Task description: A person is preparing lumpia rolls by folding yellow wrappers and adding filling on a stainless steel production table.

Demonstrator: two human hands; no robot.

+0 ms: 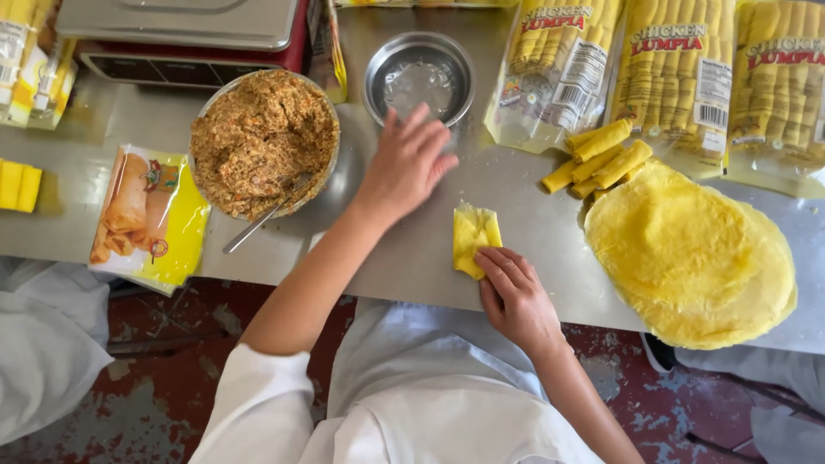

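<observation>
My right hand (514, 295) presses its fingertips on the near corner of a folded yellow wrapper (475, 238) lying on the steel table (412, 258). My left hand (406, 165) hovers with fingers spread just below a small steel bowl of water (418, 79), holding nothing. A large bowl of brown minced filling (260, 139) with a spoon (258, 225) in it sits to the left of that hand.
A stack of round yellow wrappers (692, 258) lies at the right. Several finished rolls (599, 161) sit beside packed bags of rolls (670, 69). A flat printed packet (150, 215) and a red scale (185, 39) are at the left.
</observation>
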